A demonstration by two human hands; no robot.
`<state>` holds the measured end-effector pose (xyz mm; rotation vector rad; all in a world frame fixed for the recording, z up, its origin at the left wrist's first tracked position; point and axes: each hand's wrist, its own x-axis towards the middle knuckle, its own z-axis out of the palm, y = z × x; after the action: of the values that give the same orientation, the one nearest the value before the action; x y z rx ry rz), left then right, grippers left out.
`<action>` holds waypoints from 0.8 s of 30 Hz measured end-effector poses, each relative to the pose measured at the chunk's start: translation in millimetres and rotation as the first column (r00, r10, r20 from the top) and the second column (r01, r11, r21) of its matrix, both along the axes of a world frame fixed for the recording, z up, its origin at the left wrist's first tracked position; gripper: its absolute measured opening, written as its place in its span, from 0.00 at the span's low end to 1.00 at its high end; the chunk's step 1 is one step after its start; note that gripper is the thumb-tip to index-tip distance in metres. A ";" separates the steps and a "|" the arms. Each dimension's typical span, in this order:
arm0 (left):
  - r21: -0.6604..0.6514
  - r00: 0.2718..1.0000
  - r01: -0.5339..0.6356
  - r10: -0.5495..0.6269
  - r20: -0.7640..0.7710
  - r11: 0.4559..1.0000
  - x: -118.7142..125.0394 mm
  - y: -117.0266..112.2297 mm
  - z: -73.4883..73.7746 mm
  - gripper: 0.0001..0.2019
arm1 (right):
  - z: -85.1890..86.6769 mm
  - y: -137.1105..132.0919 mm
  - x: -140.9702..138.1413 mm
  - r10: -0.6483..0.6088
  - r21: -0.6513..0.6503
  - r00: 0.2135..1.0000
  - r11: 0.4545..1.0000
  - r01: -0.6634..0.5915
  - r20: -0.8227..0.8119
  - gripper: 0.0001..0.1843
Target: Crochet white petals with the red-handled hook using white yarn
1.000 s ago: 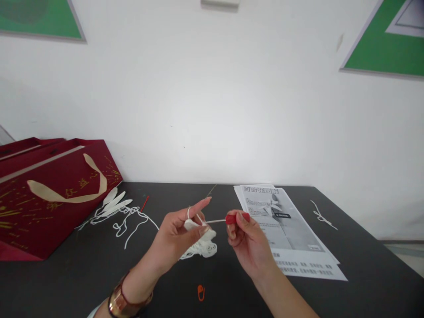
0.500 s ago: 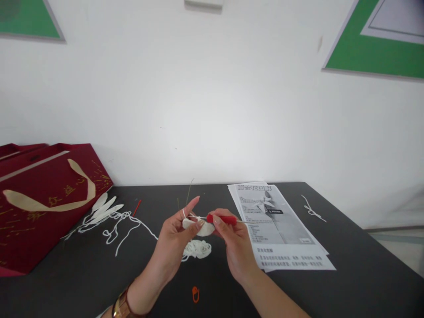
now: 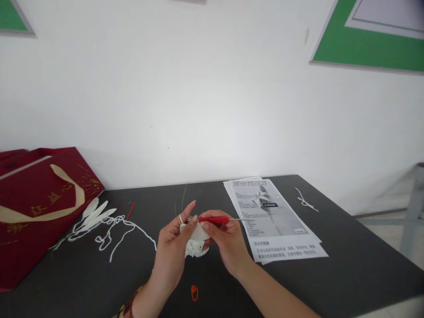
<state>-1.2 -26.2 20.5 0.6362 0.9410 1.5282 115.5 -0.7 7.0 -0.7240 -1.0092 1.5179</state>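
Note:
My left hand (image 3: pixel 174 240) pinches a small white crochet piece (image 3: pixel 196 233), with white yarn looped round its raised index finger. Thin wire ends stick up beside that finger. In my right hand (image 3: pixel 228 247) is a crochet hook (image 3: pixel 215 219) with a red grip; its metal shaft juts out to the right. The hook's tip lies at the top edge of the piece, hidden by the left thumb and fingers. Just below the piece, a loose bundle of white yarn (image 3: pixel 196 249) rests on the black table (image 3: pixel 218 287).
An orange stitch marker (image 3: pixel 194 293) lies near the front. To the left are white crocheted petals (image 3: pixel 96 216) with tangled yarn tails, a red stick (image 3: pixel 131 211) and a dark red gift bag (image 3: pixel 39 198). Printed sheets (image 3: pixel 278 221) and a short white yarn piece (image 3: pixel 306 202) lie right.
The view has shifted slightly to the right. The crochet piece has tilted downward, and the hook's red grip has come closer to my left fingers.

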 end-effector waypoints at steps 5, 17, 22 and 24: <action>-0.025 0.993 0.008 -0.005 0.120 1.000 -4.1 1.7 7.1 0.12 | 0.0 0.8 1.1 -0.037 -0.027 0.996 0.999 0.035 -0.080 0.08; -0.011 0.991 -0.043 0.044 0.126 0.999 -4.6 -1.1 9.4 0.15 | 3.5 0.9 5.7 -0.128 0.041 0.983 0.990 0.134 -0.131 0.04; -0.019 0.999 -0.047 0.048 0.026 0.999 -6.7 2.3 7.3 0.14 | 6.5 -0.5 7.2 -0.124 0.087 0.990 0.988 0.129 -0.061 0.02; -0.017 0.999 -0.026 0.025 -0.022 1.000 -8.3 3.2 7.1 0.14 | 8.9 -0.7 7.3 -0.140 0.080 0.989 0.986 0.144 -0.051 0.02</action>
<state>-9.5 -23.0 27.6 0.6324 0.9813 1.5370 122.8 -1.4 15.9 -0.6856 -0.9608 1.3554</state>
